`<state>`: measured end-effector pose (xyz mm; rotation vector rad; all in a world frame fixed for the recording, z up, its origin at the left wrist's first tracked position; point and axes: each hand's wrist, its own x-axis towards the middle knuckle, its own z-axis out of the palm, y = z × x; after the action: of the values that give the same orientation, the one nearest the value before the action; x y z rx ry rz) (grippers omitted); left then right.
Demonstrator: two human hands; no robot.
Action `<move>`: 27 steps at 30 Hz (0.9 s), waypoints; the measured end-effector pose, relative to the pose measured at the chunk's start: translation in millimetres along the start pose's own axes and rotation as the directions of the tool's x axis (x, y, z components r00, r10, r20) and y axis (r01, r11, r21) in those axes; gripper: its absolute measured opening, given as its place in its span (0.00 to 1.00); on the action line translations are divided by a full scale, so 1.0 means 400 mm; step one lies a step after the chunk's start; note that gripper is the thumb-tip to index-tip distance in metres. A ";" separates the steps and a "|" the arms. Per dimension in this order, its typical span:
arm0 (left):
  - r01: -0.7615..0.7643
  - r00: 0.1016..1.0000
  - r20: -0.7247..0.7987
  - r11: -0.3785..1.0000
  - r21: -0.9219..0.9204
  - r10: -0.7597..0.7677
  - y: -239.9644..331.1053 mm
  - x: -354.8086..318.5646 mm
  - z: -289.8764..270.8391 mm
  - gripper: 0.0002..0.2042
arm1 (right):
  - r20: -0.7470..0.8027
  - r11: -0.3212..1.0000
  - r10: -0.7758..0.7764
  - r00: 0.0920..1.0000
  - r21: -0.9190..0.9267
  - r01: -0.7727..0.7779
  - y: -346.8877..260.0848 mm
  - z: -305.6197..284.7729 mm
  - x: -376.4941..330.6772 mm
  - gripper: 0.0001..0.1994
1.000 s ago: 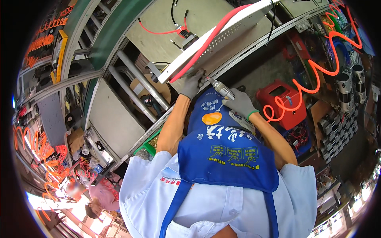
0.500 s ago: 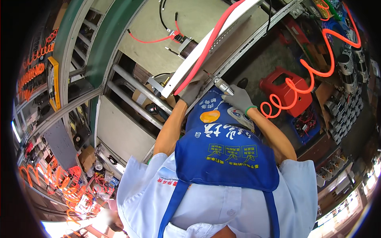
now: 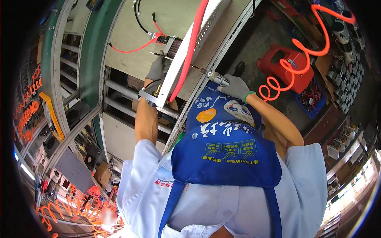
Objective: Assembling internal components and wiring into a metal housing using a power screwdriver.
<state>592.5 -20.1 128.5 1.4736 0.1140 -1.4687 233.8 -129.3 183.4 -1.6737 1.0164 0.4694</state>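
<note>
My right hand [image 3: 237, 88], in a grey glove, is closed around a silver air screwdriver [image 3: 218, 78]. Its thin bit points up and left at the inner face of a white-edged metal panel [image 3: 206, 43] with rows of small holes. Beyond that panel is my gloved left hand [image 3: 157, 68], at the near end of a dark wound coil [image 3: 173, 48] and beside its short black lead. The panel and coil hide part of its fingers. A red and black cable assembly [image 3: 159, 38] joins the coil's far side. A thick red hose [image 3: 189, 51] runs along the panel's edge.
An orange coiled air hose [image 3: 291, 71] hangs at the right. On the floor there, a red jerrycan [image 3: 285, 65] stands near a blue bin [image 3: 311, 99] of wires. Metal roller bars [image 3: 123, 89] cross a gap in the bench at the left. Stacked metal cylinders [image 3: 349, 79] lie far right.
My left hand has moved from the panel's near end to behind it, by the coil. The screwdriver's bit now reaches toward the panel's inner face. The whole view has shifted slightly.
</note>
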 end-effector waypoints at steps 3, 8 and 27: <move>0.054 0.999 -0.001 0.998 -0.038 -0.054 0.025 -0.016 0.060 0.15 | 0.003 1.000 0.018 1.000 -0.001 -0.018 -0.006 -0.007 -0.009 0.26; 0.129 0.992 0.012 0.989 -0.072 -0.129 0.032 -0.018 0.130 0.15 | -0.011 0.998 0.008 1.000 -0.055 -0.009 -0.001 0.007 0.003 0.27; -0.119 0.912 -0.229 0.756 0.644 0.339 -0.202 -0.121 -0.237 0.15 | -0.017 0.990 -0.082 0.996 -0.121 0.080 0.040 -0.035 -0.026 0.27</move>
<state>592.0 109.9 97.9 2.1826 -0.3814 -1.0724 212.6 -138.9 186.7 -1.8235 0.9480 0.4671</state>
